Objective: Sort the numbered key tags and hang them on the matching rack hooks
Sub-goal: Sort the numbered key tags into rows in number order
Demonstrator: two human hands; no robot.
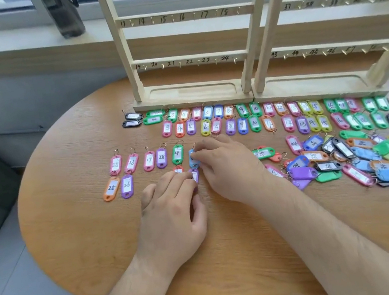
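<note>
Rounded wood-grain table (pixel 81 240) under a window sill; sorting is under way and no hook in view carries a tag

- Blue tag (pixel 192 163): lies flat at mid-table, at three o'clock of green tag 29 (pixel 177 154). Its number is hidden by fingers. The right hand (pixel 229 167) has thumb and forefinger closed on its upper end
- Purple tag (pixel 195 175): at six o'clock of the blue tag, close against it. The left hand (pixel 169 206) lays curled fingers over its lower part; whether they pinch or only press cannot be told
- Handling note, a judgement: these two look meant as the next pair after 29. Read each label before letting go, slide the tag flat, turn its ring toward twelve o'clock like its neighbours, and keep clear of 29
- Appearance: oblong coloured plastic fobs, each with a white window bearing a handwritten number and a wire ring at one end
- Pink and purple run (pixel 137 162), numbers 25 to 28: nine o'clock
- Two long rows (pixel 229 119), counting from 1: twelve o'clock
- Unsorted heap (pixel 366 154): three o'clock
- Left rack (pixel 190 92) and right rack (pixel 310 85), with numbered rails: twelve o'clock, beyond the rows
- Dark bottle (pixel 64 12): eleven o'clock, on the sill
</note>
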